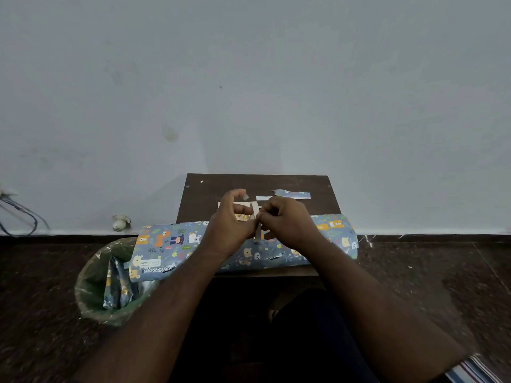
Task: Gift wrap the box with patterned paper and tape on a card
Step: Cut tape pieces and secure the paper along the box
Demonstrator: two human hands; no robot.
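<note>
A plain room in a home, it seems, not a shop or workshop. A small dark wooden table (276, 183) stands with its far edge against a bare, scuffed pale wall (249, 78) on a dark speckled stone floor (41, 286). A lined waste bin (91, 294) sits by the table's near left corner, and loose cables (19, 214) trail down the wall at far left.

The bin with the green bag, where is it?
In the head view, the bin stands on the floor at lower left, beside the small table, under the left end of the wrapping paper roll.
</note>
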